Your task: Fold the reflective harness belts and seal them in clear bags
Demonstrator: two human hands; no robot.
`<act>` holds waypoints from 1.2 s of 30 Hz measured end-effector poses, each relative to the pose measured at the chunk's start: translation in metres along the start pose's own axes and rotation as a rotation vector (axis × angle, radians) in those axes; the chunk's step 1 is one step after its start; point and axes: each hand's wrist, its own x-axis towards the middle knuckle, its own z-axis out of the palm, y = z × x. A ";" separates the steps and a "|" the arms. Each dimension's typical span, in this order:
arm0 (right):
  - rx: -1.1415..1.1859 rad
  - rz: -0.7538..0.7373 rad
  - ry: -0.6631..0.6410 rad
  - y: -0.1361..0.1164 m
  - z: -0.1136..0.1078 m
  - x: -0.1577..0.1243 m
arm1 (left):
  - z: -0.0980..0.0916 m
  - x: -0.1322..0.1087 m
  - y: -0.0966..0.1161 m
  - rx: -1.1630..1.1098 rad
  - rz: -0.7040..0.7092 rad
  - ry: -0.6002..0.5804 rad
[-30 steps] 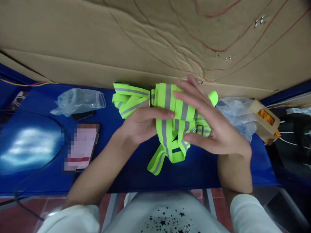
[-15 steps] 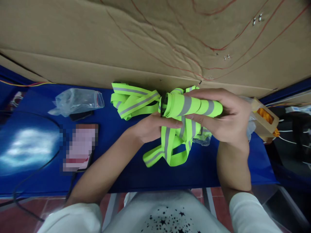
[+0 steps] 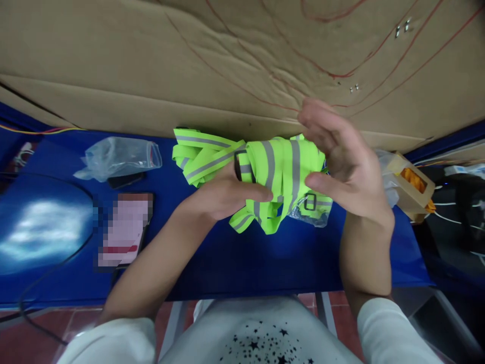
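My left hand point(image 3: 227, 194) grips a folded neon yellow-green reflective strap point(image 3: 280, 162) with grey stripes; the thumb lies on top and the other fingers are hidden. A dark buckle point(image 3: 238, 164) shows at the strap's left end, and loose loops hang below. My right hand point(image 3: 346, 167) is open just right of the strap, fingers raised and thumb spread, holding nothing. Another tangled strap of the same kind point(image 3: 204, 154) lies to the left, against the cardboard. Under the right hand is a clear bag point(image 3: 316, 217) with a strap and black buckle.
Brown cardboard point(image 3: 151, 55) with red wires stands behind the blue table point(image 3: 265, 268). On the left are a phone point(image 3: 125, 227), a clear zip bag point(image 3: 121, 159) and a black cable point(image 3: 76, 253). A cardboard box point(image 3: 411, 184) with orange contents sits at the right.
My right hand has let go of the rolled strap and moved right and up, its fingers opening. The strap now looks wider and looser in my left hand, with its loops hanging higher.
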 end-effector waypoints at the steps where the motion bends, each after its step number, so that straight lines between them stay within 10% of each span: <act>1: 0.030 0.043 0.004 0.001 0.001 0.001 | 0.000 0.000 -0.002 0.017 -0.010 -0.004; 6: -0.022 0.123 0.010 -0.001 0.012 0.002 | -0.004 0.006 -0.012 0.002 -0.049 -0.021; 20: -0.125 -0.223 0.259 -0.003 0.028 -0.005 | -0.012 0.009 -0.023 -0.009 -0.007 -0.093; 24: -0.152 -0.253 0.189 -0.001 0.027 -0.002 | -0.009 0.004 -0.009 -0.241 0.062 -0.223; 31: -0.039 -0.192 -0.203 -0.010 0.004 -0.002 | -0.009 -0.003 0.006 -0.146 0.074 -0.068; 36: 0.083 0.000 -0.032 0.006 0.005 0.001 | -0.011 -0.005 0.012 0.176 0.207 -0.175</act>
